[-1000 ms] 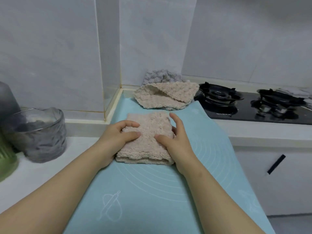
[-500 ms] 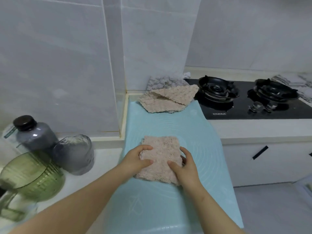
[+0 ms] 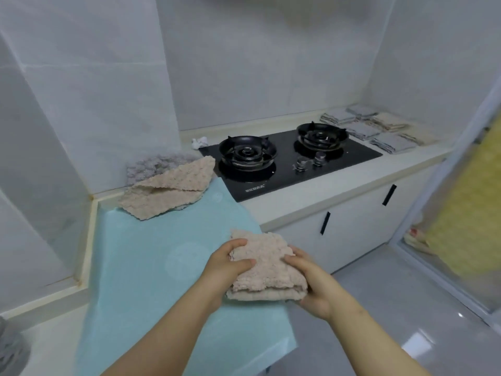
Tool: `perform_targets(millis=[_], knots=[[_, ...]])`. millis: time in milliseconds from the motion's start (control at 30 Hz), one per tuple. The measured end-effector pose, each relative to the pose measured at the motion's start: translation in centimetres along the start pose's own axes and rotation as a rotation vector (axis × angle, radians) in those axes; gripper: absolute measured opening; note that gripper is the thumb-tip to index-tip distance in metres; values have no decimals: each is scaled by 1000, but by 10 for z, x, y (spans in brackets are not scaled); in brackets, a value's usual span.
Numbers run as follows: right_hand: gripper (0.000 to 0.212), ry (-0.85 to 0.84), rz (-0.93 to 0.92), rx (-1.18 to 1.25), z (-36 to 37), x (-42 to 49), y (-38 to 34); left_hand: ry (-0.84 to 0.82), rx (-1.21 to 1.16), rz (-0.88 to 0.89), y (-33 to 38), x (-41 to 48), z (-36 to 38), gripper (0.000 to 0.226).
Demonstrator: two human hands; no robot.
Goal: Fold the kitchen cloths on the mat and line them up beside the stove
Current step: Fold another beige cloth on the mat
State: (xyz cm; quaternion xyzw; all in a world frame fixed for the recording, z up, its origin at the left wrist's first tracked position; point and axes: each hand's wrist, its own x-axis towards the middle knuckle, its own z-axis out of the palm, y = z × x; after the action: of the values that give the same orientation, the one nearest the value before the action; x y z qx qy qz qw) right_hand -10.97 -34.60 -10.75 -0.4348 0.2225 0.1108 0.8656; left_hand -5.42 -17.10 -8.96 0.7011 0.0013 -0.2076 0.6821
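A folded beige cloth [image 3: 264, 265] is held between both hands, lifted off the right edge of the light blue mat [image 3: 151, 261]. My left hand [image 3: 226, 264] grips its left side with the thumb on top. My right hand [image 3: 309, 283] clasps its right side from below. At the mat's far end lies an unfolded beige cloth [image 3: 168, 189], with a grey cloth [image 3: 154, 165] behind it against the wall. The black two-burner stove [image 3: 287, 156] sits right of the mat. Several folded cloths [image 3: 379, 128] lie in rows on the counter right of the stove.
A small crumpled white thing [image 3: 199, 142] lies behind the stove's left corner. White cabinet doors [image 3: 352, 213] with black handles are under the counter. A grey object [image 3: 10, 348] shows at the bottom left edge. A yellow towel [image 3: 469, 213] hangs at the right.
Both hands have picked the folded beige cloth up from the middle of the mat and carried it right, past the mat's edge. The view has swung right toward the stove.
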Motion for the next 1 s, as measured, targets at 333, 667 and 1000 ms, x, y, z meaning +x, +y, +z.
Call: perform_targets(millis=[333,667,1000], knots=[[41,105,-114,-121,-155,15,-166,-77,-159,-15,42,100,216,37],[35,212,-176,-118,-281,52,-297,-129,-92,-21,83,211,381,35],[39,346,-274,-125,-368,178,-467,-242,-78,50,145,415,507,31]])
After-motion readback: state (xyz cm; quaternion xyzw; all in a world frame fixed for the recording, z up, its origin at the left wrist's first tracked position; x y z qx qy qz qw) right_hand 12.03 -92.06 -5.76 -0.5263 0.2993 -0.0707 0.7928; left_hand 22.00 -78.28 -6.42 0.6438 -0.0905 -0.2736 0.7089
